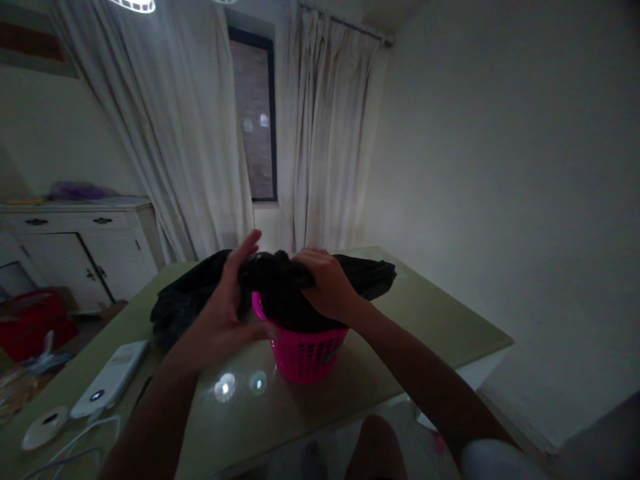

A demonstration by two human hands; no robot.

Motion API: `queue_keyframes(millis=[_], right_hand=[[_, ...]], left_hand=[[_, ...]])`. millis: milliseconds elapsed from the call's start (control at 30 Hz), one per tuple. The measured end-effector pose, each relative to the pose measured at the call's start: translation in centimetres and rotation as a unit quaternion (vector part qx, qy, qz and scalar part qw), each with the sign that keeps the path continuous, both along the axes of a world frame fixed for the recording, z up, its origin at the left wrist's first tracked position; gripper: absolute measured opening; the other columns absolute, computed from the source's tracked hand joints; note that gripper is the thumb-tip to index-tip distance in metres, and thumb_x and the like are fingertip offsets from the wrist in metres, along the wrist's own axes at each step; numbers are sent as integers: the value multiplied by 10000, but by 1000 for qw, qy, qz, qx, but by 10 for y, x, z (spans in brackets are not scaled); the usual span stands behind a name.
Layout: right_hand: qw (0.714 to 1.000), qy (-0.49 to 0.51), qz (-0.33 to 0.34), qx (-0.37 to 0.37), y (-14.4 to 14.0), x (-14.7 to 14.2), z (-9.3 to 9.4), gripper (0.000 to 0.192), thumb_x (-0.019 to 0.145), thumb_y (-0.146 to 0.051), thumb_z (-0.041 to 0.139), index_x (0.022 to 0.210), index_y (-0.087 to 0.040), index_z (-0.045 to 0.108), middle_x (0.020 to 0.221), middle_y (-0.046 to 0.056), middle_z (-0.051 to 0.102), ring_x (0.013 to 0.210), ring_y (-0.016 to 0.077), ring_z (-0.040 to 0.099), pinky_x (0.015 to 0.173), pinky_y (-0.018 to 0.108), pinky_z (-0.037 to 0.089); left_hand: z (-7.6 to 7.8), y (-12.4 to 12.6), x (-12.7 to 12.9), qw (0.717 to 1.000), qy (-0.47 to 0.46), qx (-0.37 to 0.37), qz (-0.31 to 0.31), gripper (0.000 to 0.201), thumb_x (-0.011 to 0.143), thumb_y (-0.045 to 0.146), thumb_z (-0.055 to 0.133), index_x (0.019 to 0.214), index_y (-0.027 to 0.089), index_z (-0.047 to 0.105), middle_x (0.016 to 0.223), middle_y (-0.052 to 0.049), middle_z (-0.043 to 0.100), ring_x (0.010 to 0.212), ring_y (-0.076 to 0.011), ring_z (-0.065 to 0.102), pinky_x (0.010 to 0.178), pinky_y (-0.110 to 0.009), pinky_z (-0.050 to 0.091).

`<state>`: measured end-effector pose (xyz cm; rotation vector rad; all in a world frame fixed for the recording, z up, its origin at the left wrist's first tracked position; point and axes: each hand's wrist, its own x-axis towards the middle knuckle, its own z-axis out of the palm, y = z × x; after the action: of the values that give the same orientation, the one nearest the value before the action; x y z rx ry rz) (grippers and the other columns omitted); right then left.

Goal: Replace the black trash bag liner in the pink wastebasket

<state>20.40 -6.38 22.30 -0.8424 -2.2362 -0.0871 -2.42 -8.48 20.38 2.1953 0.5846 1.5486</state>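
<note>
A pink plastic basket (306,357) with slotted sides stands upright on the table. Black plastic bag material (295,310) fills its mouth and bunches above the rim, with more spreading out to the right. My right hand (327,283) has its fingers wrapped over the bunched bag. My left hand (225,320) is at the basket's left side, thumb and fingers spread apart, its thumb close to the rim; whether it touches cannot be made out. Behind that hand lies a black plastic heap (183,297), and whether it joins the bag is unclear.
The greenish glossy table (425,320) ends near a bare wall on the right. At its left side lie a white power bank (111,379), a round white device (45,427) and cables. A white cabinet (75,247) and a red bag (37,320) stand beyond.
</note>
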Motion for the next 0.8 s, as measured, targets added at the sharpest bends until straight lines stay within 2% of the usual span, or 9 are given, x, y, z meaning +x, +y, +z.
queue_keyframes(millis=[67,133,200,300,400,467,533,667,800], right_hand=[[999,-50,14,-2,-3,-1,1,221,941,-237,668,1146,-166,708,1104,116,748,1083,277,642,1037,424,451],[993,-102,37,-40,-2,10,2,368,975,-410,735,1266,-187,709,1213,119,756,1174,292,650,1117,464,411],[984,-145,18,-104,5,36,3,505,933,-589,795,1271,-221,720,1221,99,766,1182,302,664,1147,500,382],[962,-183,-133,-154,23,94,8,494,773,-591,940,1035,-216,752,1065,89,774,1044,308,680,1064,501,411],[947,-147,-247,-145,34,140,18,279,805,-392,902,814,-200,700,882,77,733,861,238,635,854,380,431],[964,-65,-199,-163,32,153,25,188,843,-323,825,801,-200,689,809,42,702,796,193,606,797,336,429],[975,73,-89,-192,25,157,28,214,819,-337,848,948,-209,735,898,26,737,862,189,651,838,326,483],[909,338,80,-232,14,165,7,865,678,-368,980,1464,-297,625,1491,83,680,1326,246,662,1109,407,534],[885,314,78,-335,20,173,-29,1010,556,-452,1041,1455,-239,633,1556,142,635,1470,314,586,1255,541,454]], left_hand=[[-8,-1,14,998,20,-45,-31,778,924,601,832,1610,349,564,1778,-101,420,1604,-375,452,1310,-541,417],[-8,-4,29,991,-49,-109,-51,407,1041,599,672,1272,274,749,1577,-113,646,1455,-332,614,1262,-528,475],[-4,-6,35,964,-162,-193,-82,424,1065,649,597,942,254,689,1156,-92,806,1140,-286,757,1103,-506,591],[-2,-2,29,927,-253,-250,-121,523,1014,705,653,767,260,531,621,24,588,685,-205,665,850,-427,640],[-6,9,24,948,-221,-218,-76,562,1018,720,637,728,251,533,525,65,378,554,-156,489,720,-345,568],[-9,16,28,966,-163,-200,1,596,1018,735,620,705,233,551,564,46,415,583,-148,474,649,-309,488],[-10,21,34,971,-109,-206,59,591,971,745,683,735,211,593,646,22,500,637,-146,497,609,-292,423],[-13,26,38,955,-122,-267,49,637,851,732,818,1147,185,680,782,27,576,706,-158,544,635,-283,439],[-15,31,33,960,-144,-233,60,724,864,633,844,1384,179,626,804,59,509,703,-136,513,667,-270,450]])
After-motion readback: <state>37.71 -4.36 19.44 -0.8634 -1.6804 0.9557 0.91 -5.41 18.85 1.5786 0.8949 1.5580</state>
